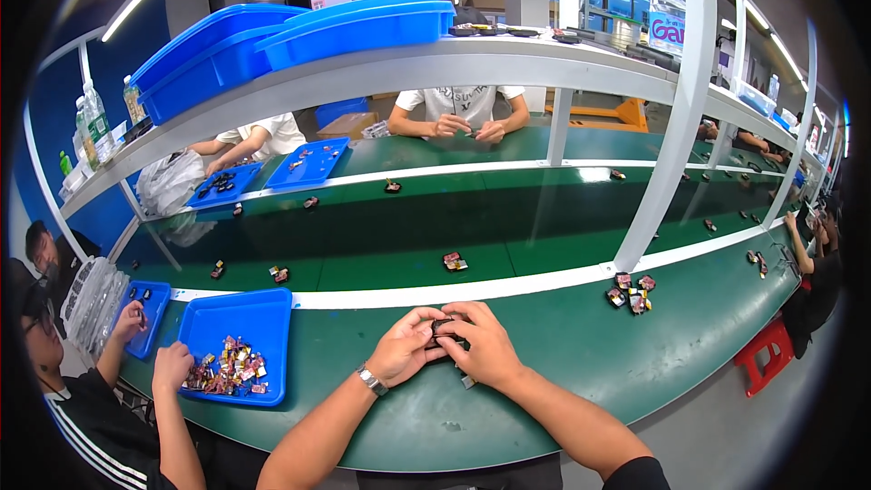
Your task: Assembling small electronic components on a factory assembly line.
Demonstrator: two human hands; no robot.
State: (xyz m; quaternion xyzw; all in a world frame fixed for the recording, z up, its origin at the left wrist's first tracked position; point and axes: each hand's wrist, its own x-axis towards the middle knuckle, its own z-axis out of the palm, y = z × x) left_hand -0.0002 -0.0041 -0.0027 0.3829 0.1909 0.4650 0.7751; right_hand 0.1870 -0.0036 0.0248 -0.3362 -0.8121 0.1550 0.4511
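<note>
Close together over the green bench, my left hand (402, 350) and my right hand (483, 345) grip a small black plastic part (442, 330) between their fingertips. My left hand, with a metal watch at its wrist, cups the part from the left. The fingers of my right hand press on it from the right and above. Its exact kind is too small and too covered to tell. Just below my right palm, a small silvery piece (468, 381) lies on the bench, partly hidden.
A blue tray (283, 345) of small circuit assemblies stands to the left, a co-worker's hand (172, 367) at its edge. Several assemblies (632, 294) lie right, by a white post (667, 154). Beyond the white rail (399, 297), a dark green belt (381, 259) carries scattered pieces beneath a shelf (363, 82).
</note>
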